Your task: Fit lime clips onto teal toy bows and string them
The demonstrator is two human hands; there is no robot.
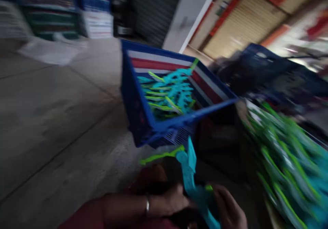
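Note:
A turquoise plastic piece with a lime-green arm sticking out to the left is held low in front of me, its upper end tilted up. My left hand, a metal bangle at its wrist, is closed against the piece's left side. On the other side my right hand curls around its lower part, where a bit of lime green shows. Motion blur smears the lower end and the fingertips. Just beyond stands a blue crate containing many similar turquoise and lime pieces.
On the right lies a large heap of turquoise and green pieces. Dark cloth or bags sit behind it. Concrete floor spreads to the left, with a white plastic sheet and stacked crates farther back.

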